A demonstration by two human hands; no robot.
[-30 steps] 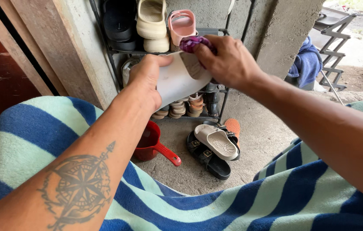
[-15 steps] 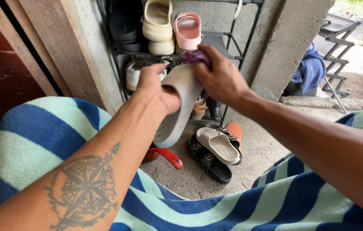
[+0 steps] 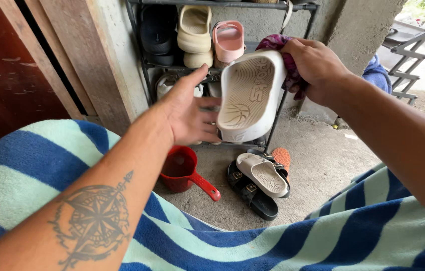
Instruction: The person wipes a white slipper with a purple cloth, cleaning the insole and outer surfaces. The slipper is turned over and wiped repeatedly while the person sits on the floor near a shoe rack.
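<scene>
The right hand [image 3: 317, 68] has its grip pinched on the top end of a cream slide sandal [image 3: 249, 95], with a purple cloth [image 3: 285, 57] bunched between palm and shoe. The sandal hangs sole-out, tilted, straight below that grip. The left hand [image 3: 187, 113] is spread open, fingertips [image 3: 211, 125] touching the sandal's lower edge. Behind the grip stands a shoe rack [image 3: 144, 60] with a pink sandal [image 3: 229, 37] on it. Far below, on the concrete floor [image 3: 322, 160], lie a red scoop [image 3: 185, 170] and a black sandal [image 3: 252, 193].
</scene>
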